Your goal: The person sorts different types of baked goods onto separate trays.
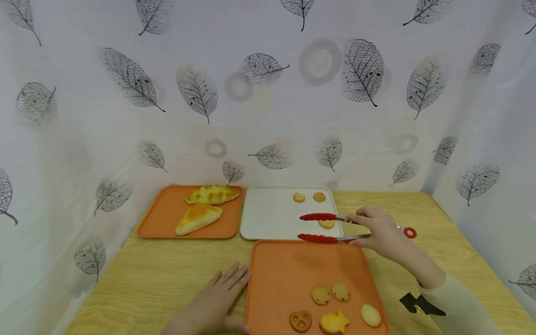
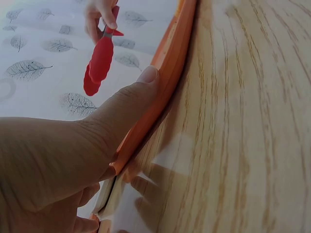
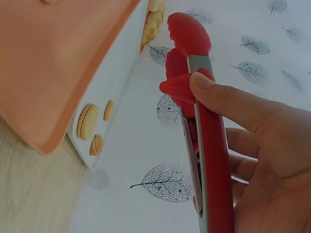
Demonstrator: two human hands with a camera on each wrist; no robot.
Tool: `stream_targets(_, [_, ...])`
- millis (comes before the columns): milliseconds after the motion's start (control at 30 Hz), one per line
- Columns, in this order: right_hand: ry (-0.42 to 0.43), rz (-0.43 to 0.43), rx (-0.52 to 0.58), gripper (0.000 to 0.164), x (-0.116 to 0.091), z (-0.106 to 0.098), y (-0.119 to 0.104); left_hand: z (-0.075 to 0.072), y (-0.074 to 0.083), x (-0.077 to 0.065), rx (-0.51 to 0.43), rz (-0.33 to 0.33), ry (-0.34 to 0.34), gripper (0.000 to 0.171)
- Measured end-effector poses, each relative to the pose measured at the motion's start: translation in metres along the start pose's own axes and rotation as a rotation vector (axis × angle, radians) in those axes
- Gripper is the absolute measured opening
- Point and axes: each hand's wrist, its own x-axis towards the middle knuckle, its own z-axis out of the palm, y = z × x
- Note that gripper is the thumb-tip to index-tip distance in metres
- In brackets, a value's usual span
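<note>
My right hand (image 1: 378,232) grips red-tipped tongs (image 1: 320,239) by the middle, their tips spread apart and pointing left. Nothing shows between the tips. In the head view the tongs hang over the right part of the white tray (image 1: 268,214), partly covering a round sandwich cookie (image 1: 326,224). The right wrist view shows the thumb along the red handle (image 3: 214,160). My left hand (image 1: 217,298) lies with straight fingers at the left edge of the near orange tray (image 1: 276,270); in the left wrist view its thumb (image 2: 131,97) touches the rim.
Several cookies lie on the near orange tray, among them a pretzel-shaped one (image 1: 300,321) and a fish-shaped one (image 1: 333,322). Two small cookies (image 1: 299,197) sit at the white tray's back. Two breads (image 1: 198,219) rest on the far-left orange tray (image 1: 157,221). A leaf-print curtain (image 1: 268,116) hangs behind.
</note>
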Motion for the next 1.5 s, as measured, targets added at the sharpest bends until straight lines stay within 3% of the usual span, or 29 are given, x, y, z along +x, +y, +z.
stream_targets(200, [0.055, -0.166, 0.018, 0.062, -0.019, -0.007, -0.014, 0.0, 0.0, 0.001, -0.001, -0.004, -0.003, 0.114])
stream_targets(433, [-0.016, -0.286, 0.108, 0.067, -0.039, -0.005, -0.03, -0.001, 0.001, 0.0, -0.008, -0.003, -0.009, 0.113])
stream_targets(767, [-0.093, -0.457, 0.148, 0.056, -0.046, 0.006, -0.043, 0.0, -0.001, 0.001, -0.012, -0.013, -0.006, 0.113])
stream_targets(1167, [-0.22, -0.447, 0.106, 0.052, -0.042, 0.004, -0.053, -0.003, 0.001, -0.001, -0.01, -0.005, -0.002, 0.113])
stream_targets(1500, [-0.219, -0.408, 0.108, 0.05, -0.033, 0.006, -0.055, -0.001, 0.001, -0.001, -0.016, -0.005, -0.004, 0.112])
